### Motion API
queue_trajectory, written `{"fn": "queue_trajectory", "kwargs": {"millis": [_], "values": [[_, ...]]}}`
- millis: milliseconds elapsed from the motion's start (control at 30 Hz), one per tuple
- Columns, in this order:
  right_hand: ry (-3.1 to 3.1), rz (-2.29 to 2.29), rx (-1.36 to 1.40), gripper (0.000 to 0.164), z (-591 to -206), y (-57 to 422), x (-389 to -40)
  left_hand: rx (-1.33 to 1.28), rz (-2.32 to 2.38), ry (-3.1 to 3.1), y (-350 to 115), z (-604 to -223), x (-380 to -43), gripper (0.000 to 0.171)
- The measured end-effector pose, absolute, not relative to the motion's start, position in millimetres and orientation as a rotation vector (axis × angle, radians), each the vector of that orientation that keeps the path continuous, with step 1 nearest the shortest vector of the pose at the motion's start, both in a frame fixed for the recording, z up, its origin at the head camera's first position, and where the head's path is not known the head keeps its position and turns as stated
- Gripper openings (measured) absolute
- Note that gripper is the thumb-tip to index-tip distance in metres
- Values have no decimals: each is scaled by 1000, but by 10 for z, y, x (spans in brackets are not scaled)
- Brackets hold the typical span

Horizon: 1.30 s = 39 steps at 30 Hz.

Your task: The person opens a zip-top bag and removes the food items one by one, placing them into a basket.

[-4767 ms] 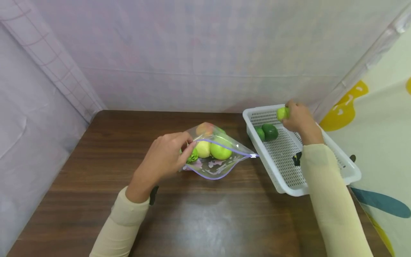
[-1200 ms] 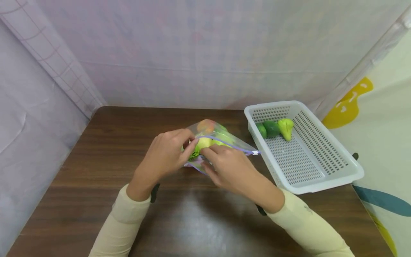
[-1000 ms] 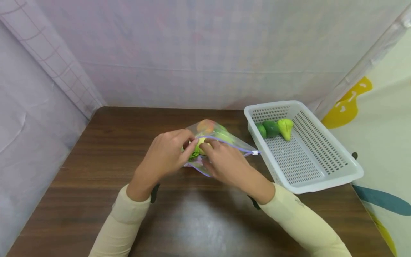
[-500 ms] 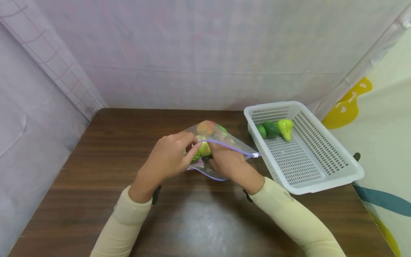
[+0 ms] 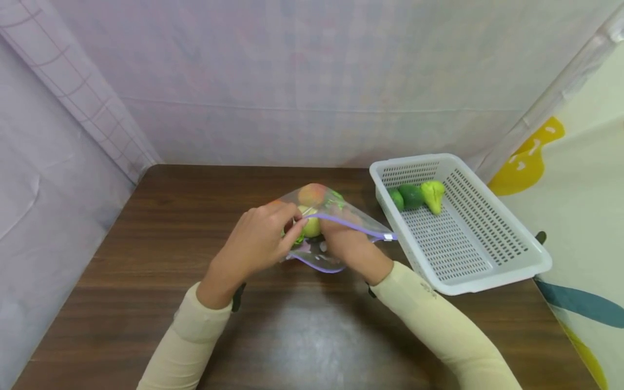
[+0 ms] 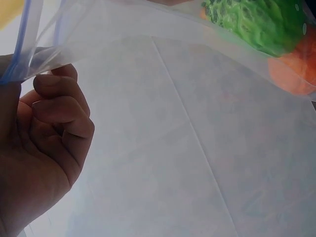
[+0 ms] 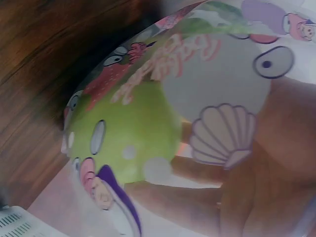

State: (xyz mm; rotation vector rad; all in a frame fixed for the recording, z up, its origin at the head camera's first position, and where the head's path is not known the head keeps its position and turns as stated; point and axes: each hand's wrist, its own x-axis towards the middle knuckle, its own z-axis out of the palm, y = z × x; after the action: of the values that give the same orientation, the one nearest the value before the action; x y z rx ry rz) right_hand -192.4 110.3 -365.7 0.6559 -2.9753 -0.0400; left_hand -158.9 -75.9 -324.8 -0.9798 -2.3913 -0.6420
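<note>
A clear zip bag [image 5: 364, 221] with purple edges lies gaping on the table, its slider near the basket. My left hand [image 5: 258, 233] pinches its upper edge between thumb and fingers; the left wrist view shows this hand [image 6: 47, 128] beside the zip strip. Inside lie a pale yellow-green fruit [image 5: 310, 226], a red-and-yellow fruit [image 5: 312, 193] and some leafy green. My right hand [image 5: 348, 241] is inside the bag. In the right wrist view, through the printed plastic, its fingers [image 7: 168, 200] reach a round green fruit [image 7: 138, 128]; the fingertips are hidden.
On the right stands a white plastic basket [image 5: 524, 246], close beside the bag's slider. It holds dark green produce [image 5: 411, 196] and a knobbly yellow-green vegetable [image 5: 433, 195]. The brown wooden table [image 5: 161, 216] ends at a cloth-covered wall [image 5: 292, 103].
My right hand, earlier over the basket with the yellow-green vegetable, has moved left and gone into the bag. That vegetable now lies in the basket. My left hand keeps its pinch.
</note>
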Motion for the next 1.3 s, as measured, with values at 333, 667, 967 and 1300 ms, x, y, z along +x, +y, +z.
{"fn": "queue_trajectory", "kwargs": {"millis": [333, 667, 967, 1300], "values": [[-2962, -97, 606, 19, -3684, 1114, -2094, -1002, -666, -2396, -760, -3254, -1595, 13], [-2951, -150, 596, 24, -3690, 1122, -2038, -998, -662, -2403, -754, -3251, -1590, 13], [-2798, -265, 615, 35, -3638, 1137, -1866, -990, -662, -2413, -768, -3237, -1596, 12], [-2832, -256, 636, 37, -3539, 1117, -1755, -979, -661, -2422, -774, -3241, -1585, 12]]}}
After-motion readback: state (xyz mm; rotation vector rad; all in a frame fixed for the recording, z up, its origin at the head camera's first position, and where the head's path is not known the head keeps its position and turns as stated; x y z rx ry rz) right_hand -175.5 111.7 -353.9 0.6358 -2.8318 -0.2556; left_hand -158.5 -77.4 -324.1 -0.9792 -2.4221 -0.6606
